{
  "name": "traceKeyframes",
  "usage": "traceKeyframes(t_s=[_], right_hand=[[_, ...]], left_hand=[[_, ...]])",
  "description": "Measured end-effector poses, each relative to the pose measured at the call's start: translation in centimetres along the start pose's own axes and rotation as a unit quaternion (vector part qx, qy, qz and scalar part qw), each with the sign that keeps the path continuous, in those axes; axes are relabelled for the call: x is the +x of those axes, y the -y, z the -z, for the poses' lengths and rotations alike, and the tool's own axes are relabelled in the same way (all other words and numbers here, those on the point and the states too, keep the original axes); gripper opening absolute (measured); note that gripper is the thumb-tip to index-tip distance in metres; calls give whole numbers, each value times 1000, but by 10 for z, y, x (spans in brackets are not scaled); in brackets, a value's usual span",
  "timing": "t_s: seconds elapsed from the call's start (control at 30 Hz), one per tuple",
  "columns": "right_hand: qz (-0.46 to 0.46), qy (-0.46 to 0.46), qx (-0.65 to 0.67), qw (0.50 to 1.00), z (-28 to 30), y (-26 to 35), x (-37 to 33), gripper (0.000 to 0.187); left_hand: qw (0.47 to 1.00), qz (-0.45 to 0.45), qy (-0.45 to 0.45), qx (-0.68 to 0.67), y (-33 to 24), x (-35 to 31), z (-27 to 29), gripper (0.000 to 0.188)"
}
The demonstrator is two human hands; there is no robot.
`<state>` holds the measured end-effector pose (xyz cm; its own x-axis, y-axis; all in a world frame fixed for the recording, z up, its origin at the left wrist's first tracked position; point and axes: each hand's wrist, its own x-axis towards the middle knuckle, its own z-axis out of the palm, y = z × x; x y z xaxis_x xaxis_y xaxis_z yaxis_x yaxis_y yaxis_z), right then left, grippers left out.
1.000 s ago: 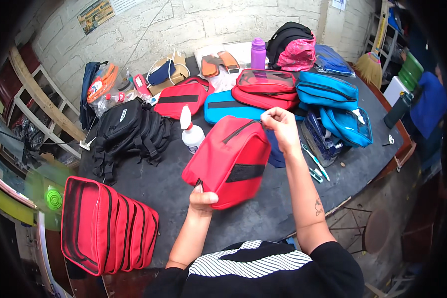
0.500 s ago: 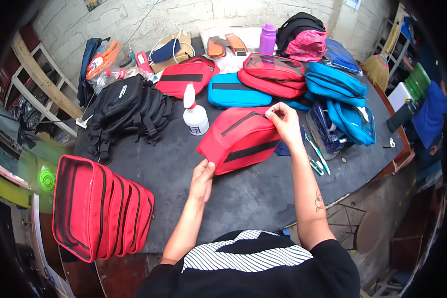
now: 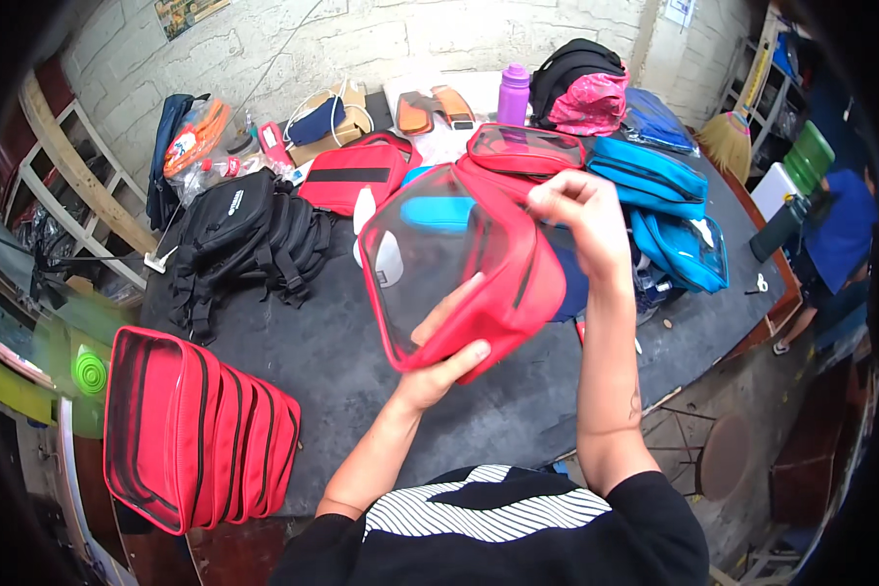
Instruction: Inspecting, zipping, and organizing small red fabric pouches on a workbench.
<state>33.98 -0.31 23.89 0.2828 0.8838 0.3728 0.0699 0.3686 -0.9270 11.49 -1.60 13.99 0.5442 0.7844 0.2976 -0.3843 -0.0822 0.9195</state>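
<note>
A red zippered pouch (image 3: 532,283) with a clear plastic panel is held up over the dark table, tilted so the panel faces left. My left hand (image 3: 439,366) grips its lower edge, thumb on the red fabric and fingers behind the clear panel. By the pouch's upper right edge, my right hand (image 3: 586,220) is closed in a pinch; what lies between its fingertips is too small to make out. Seen partly through the panel are a white spray bottle (image 3: 364,210) and a blue pouch (image 3: 439,213).
Several nested red pouches (image 3: 205,430) stand at the table's left edge. Behind them lies a black backpack (image 3: 249,230). Red pouches (image 3: 356,176) and blue pouches (image 3: 654,176) are piled at the back, near a purple bottle (image 3: 514,95). A person in blue (image 3: 840,225) is at the far right.
The red pouch has been raised and turned, so its clear panel shows instead of the black strip. My left hand has shifted right with it; my right hand has moved slightly up and right.
</note>
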Motion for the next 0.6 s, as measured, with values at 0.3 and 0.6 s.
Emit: traceKeyframes(t_s=[0.3,0.6], right_hand=[[123,38,-270,954,-47,18,-38,9],[-1,-37,-130,991,-14,-31,-7,7]], left_hand=[[989,44,-120,-72,18,7,-3,43],[970,31,2,-242,16,6,14,61]])
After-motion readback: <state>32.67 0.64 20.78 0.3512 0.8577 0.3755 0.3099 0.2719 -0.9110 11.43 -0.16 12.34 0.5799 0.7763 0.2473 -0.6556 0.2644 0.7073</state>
